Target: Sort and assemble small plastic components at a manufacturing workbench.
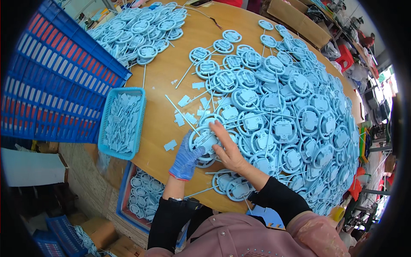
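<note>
A pale-blue round plastic part (205, 139), a ring with a plate across its middle and a thin rod sticking out, is at the near edge of the pile. My left hand (185, 159), in a blue glove, grips it from the left with the thumb over its plate. The bare right hand (232, 155) meets its right side with straight fingers, thumb apart; whether it presses on the part I cannot tell. Small flat blue plates (170, 145) lie loose on the wooden table (155, 118), left of and beyond my hands.
A large heap of similar ring parts (282, 128) covers the table's right side; another heap (137, 30) sits at the far left. A turquoise basket (101, 145) of small plates stands beside a blue slatted crate (51, 81). Below the table edge, a blue bin (121, 205) holds more rings.
</note>
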`<control>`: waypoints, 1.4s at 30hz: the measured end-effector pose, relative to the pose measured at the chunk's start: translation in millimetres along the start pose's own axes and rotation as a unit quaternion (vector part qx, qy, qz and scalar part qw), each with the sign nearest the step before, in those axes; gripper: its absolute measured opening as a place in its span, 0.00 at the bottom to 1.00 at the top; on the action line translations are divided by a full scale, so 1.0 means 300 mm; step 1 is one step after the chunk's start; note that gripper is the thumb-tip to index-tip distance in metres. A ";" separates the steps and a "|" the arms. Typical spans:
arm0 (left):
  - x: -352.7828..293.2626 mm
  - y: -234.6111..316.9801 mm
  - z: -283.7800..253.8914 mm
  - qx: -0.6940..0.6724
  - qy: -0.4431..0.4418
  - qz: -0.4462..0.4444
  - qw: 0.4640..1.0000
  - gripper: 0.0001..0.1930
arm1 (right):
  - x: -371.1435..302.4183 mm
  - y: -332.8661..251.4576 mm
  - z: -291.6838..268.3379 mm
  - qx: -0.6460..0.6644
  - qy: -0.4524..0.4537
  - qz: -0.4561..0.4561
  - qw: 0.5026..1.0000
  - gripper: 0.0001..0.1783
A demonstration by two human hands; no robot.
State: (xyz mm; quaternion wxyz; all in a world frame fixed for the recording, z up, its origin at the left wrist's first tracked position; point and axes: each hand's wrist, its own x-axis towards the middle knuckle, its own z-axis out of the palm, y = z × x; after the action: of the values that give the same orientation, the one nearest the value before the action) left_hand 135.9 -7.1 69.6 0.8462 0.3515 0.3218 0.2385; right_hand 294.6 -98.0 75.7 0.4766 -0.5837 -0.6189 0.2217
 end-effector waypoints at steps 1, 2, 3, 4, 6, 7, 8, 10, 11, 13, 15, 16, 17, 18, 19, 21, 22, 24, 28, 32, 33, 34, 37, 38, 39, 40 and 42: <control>0.013 -0.004 0.010 0.022 0.007 0.017 1.000 0.42 | -0.004 0.004 -0.003 0.094 0.050 0.114 0.988 0.32; 0.028 -0.008 0.020 0.045 0.013 0.035 0.998 0.45 | -0.008 0.011 -0.009 0.187 0.099 0.223 0.952 0.32; 0.043 -0.013 0.034 0.048 0.007 0.034 0.998 0.45 | -0.007 0.037 -0.014 0.235 0.111 0.281 0.924 0.31; 0.060 -0.020 0.051 0.138 -0.001 0.075 0.988 0.47 | -0.015 0.046 -0.032 0.234 0.117 0.279 0.924 0.31; 0.088 0.002 0.097 0.232 -0.009 0.124 0.965 0.49 | -0.008 0.035 -0.068 0.372 0.094 0.351 0.854 0.27; 0.094 0.022 0.141 0.262 -0.008 0.105 0.959 0.49 | -0.003 0.023 -0.086 0.371 0.130 0.354 0.849 0.24; 0.110 0.027 0.191 0.290 -0.013 0.083 0.953 0.49 | -0.013 0.034 -0.115 0.366 0.139 0.354 0.849 0.24; 0.160 0.040 0.278 0.287 -0.022 0.056 0.956 0.50 | -0.033 0.053 -0.178 0.363 0.204 0.353 0.838 0.23; 0.187 0.047 0.319 0.311 -0.048 0.048 0.948 0.50 | -0.036 0.044 -0.215 0.357 0.225 0.358 0.833 0.21; 0.277 0.012 0.333 0.350 -0.114 0.067 0.927 0.51 | -0.058 0.062 -0.279 0.311 0.263 0.325 0.854 0.20; 0.376 0.044 0.399 0.419 -0.155 0.087 0.890 0.51 | -0.123 0.089 -0.407 0.269 0.371 0.273 0.846 0.18; 0.432 0.076 0.431 0.487 -0.185 0.107 0.847 0.50 | -0.147 0.087 -0.477 0.281 0.434 0.245 0.820 0.18; 0.529 0.081 0.433 0.583 -0.145 0.165 0.782 0.48 | -0.135 0.028 -0.545 0.338 0.481 0.194 0.785 0.18; 0.613 0.093 0.450 0.581 -0.148 0.172 0.782 0.48 | -0.124 -0.027 -0.601 0.393 0.522 0.141 0.743 0.18; 0.697 0.098 0.479 0.658 -0.103 0.167 0.727 0.48 | -0.143 -0.034 -0.626 0.430 0.508 0.135 0.734 0.21; 0.794 0.110 0.565 0.724 -0.052 0.177 0.665 0.48 | -0.149 -0.052 -0.599 0.400 0.449 0.153 0.784 0.21; 0.840 0.086 0.626 0.769 -0.057 0.162 0.615 0.47 | -0.133 -0.047 -0.589 0.367 0.388 0.186 0.825 0.20; 0.909 0.072 0.672 0.810 -0.058 0.150 0.564 0.47 | -0.064 -0.033 -0.579 0.297 0.328 0.219 0.870 0.19; 0.972 0.115 0.624 0.837 -0.076 0.065 0.538 0.43 | 0.213 -0.011 -0.669 -0.075 0.157 0.165 0.971 0.16; 0.997 0.147 0.551 0.805 -0.092 0.028 0.585 0.41 | 0.518 0.317 -0.797 -0.284 0.219 0.145 0.922 0.21; 0.987 0.163 0.517 0.802 -0.085 0.044 0.590 0.41 | 0.570 0.389 -0.822 -0.326 0.194 0.191 0.905 0.21; 0.980 0.177 0.469 0.799 -0.075 0.056 0.594 0.42 | 0.602 0.486 -0.826 -0.324 0.196 0.193 0.905 0.21; 0.922 0.244 0.338 0.811 -0.041 0.055 0.580 0.41 | 0.617 0.657 -0.819 -0.513 0.036 0.223 0.828 0.25; 0.905 0.255 0.281 0.811 -0.040 0.049 0.582 0.41 | 0.595 0.665 -0.830 -0.527 -0.029 0.257 0.810 0.27; 0.891 0.263 0.228 0.805 -0.025 0.084 0.587 0.39 | 0.575 0.671 -0.841 -0.539 -0.094 0.289 0.786 0.30; 0.878 0.266 0.188 0.797 -0.012 0.119 0.592 0.37 | 0.565 0.650 -0.858 -0.538 -0.099 0.291 0.785 0.30; 0.818 0.307 0.124 0.784 -0.002 0.118 0.609 0.36 | 0.598 0.598 -0.856 -0.587 -0.283 0.338 0.680 0.33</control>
State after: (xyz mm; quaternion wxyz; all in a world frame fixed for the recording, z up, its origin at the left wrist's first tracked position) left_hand 312.8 189.9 66.6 0.2121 0.9162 0.3398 -0.0079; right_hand 628.4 36.6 100.9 -0.2684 -0.8225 -0.4884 0.1136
